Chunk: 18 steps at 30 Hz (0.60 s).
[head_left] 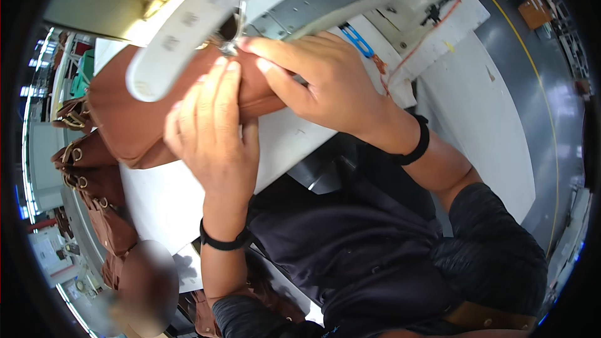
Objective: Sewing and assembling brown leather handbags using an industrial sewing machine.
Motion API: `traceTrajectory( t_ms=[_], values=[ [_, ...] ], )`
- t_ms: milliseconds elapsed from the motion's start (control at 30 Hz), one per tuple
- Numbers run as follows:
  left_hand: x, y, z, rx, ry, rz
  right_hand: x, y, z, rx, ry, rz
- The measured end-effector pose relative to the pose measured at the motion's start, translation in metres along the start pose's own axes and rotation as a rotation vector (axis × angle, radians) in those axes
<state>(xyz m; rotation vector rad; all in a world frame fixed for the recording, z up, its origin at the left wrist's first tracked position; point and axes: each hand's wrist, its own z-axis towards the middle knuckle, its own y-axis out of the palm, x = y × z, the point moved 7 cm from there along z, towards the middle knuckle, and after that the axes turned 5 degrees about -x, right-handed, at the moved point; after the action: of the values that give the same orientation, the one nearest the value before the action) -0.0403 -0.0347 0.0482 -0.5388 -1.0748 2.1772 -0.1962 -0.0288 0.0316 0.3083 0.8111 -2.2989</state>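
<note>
My left hand (211, 130) lies on a brown leather piece (128, 109), fingers stretched out flat, their tips just below the metal presser foot (230, 46) of a sewing machine. My right hand (332, 84) rests on the same piece to the right, thumb and index finger extended and apart near the foot, the other fingers partly hidden. A white elongated machine part (163, 62) hangs over the leather, hiding some of it. The leather lies across a white work table (156, 206), close to the table's front edge.
Brown bags with metal rings (94, 206) are stacked at the left, beside a blurred head of another person (144, 288). A blue tool (357, 40) and an orange hose (432, 22) lie right of the machine. A floor aisle with a yellow line (541, 87) runs along the far right.
</note>
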Motion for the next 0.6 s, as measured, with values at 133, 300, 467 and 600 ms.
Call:
traceTrajectory(
  t_ms=[133, 300, 467, 600],
  values=[
    [0.035, -0.023, -0.015, -0.037, -0.074, 0.226, 0.001, 0.001, -0.002, -0.050, 0.078, 0.104],
    [0.046, -0.012, -0.018, -0.161, -0.202, -0.192, 0.003, 0.006, -0.007, -0.147, 0.274, 0.283],
    [0.022, 0.014, 0.000, 0.018, -0.169, -0.314, -0.001, 0.008, -0.015, -0.132, 0.287, 0.285],
    [-0.010, 0.034, 0.007, 0.139, -0.147, -0.443, -0.006, -0.020, 0.009, 0.098, -0.038, -0.118]
  ],
)
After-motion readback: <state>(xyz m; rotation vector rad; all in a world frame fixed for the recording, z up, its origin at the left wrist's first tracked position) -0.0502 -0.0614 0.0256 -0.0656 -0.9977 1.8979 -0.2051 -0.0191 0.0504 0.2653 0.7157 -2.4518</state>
